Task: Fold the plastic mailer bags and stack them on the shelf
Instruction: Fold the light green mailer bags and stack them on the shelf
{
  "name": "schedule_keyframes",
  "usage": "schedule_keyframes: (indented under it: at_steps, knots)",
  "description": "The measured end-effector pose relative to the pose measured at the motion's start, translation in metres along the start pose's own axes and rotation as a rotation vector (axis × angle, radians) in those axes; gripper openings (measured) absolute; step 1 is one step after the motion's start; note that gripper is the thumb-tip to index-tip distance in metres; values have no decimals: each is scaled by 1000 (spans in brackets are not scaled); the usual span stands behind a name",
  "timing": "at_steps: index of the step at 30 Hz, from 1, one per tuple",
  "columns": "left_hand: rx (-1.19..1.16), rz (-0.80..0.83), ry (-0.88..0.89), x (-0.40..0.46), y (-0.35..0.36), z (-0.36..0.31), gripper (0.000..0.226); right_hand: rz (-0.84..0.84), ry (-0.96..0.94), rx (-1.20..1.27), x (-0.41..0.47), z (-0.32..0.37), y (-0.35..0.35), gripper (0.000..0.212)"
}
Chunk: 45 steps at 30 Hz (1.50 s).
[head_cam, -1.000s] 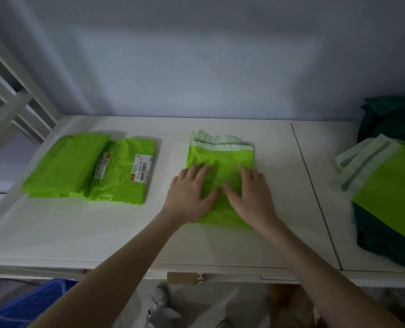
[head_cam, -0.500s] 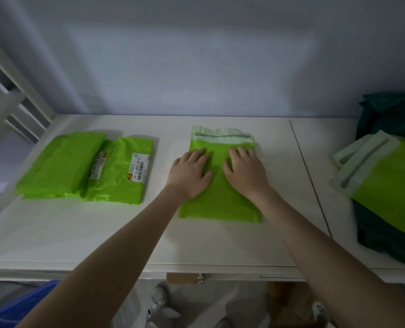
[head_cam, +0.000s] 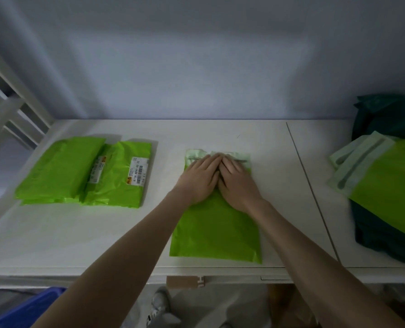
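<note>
Your left hand (head_cam: 200,177) and right hand (head_cam: 238,179) lie flat side by side, fingers straight and touching each other, pressing the far end of the green bag (head_cam: 217,229) near its pale flap (head_cam: 241,156). That bag lies flat in the middle of the white shelf (head_cam: 78,235), its near edge close to the front rim. Well to your left sit two folded green bags (head_cam: 85,171), overlapping, one with a barcode label (head_cam: 137,171). At the right, more green bags (head_cam: 390,183) rest on a dark green pile (head_cam: 390,119)
</note>
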State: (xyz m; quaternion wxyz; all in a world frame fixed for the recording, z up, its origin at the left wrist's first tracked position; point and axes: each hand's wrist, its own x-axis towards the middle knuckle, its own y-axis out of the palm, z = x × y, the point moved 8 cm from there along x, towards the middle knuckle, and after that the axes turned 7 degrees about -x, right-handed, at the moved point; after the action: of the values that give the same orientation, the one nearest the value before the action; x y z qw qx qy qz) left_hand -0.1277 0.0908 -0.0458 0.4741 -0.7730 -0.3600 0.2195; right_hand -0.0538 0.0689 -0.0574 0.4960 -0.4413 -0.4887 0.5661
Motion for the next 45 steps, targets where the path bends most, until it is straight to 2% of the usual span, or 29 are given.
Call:
schedule_keyframes:
  at_steps: [3, 7, 10, 12, 16, 25, 28, 32, 35, 37, 40, 42, 45]
  knots:
    - [-4, -19, -2, -5, 10, 7, 54, 13, 3, -20, 0, -3, 2, 83]
    - [39, -22, -40, -7, 11, 9, 51, 31, 86, -18, -5, -10, 5, 64]
    - [51, -28, -98, -8, 11, 12, 53, 49, 225, -48, -11, -26, 5, 76]
    - [66, -38, -159, -9, 10, 17, 57, 64, 250, -111, -12, -29, 5, 79]
    - [76, -84, -324, -12, 5, 36, 78, 40, 279, -101, -12, -28, 4, 82]
    - [64, -142, -348, -13, 0, 35, 89, 53, 389, -84, -17, -35, 2, 92]
    - [73, -167, -371, -15, -3, 34, 87, 48, 359, -15, -17, -35, -1, 88]
    - [-71, -311, -360, -32, -23, 34, 70, -119, 322, 202, -30, -39, -29, 74]
    - [-145, -349, -389, -46, -38, 38, 62, -231, 372, 166, -45, -49, -48, 60]
    - [-172, -299, -438, -56, -41, 43, 63, -166, 425, 194, -54, -56, -46, 55]
    - [-235, -212, -521, -67, -39, 51, 60, 29, 530, 280, -67, -66, -34, 59]
    - [-299, -180, -588, -72, -35, 58, 50, 135, 572, 284, -72, -69, -27, 58]
    - [-488, -231, -650, -74, -32, 62, 30, 204, 619, 387, -72, -67, -20, 51]
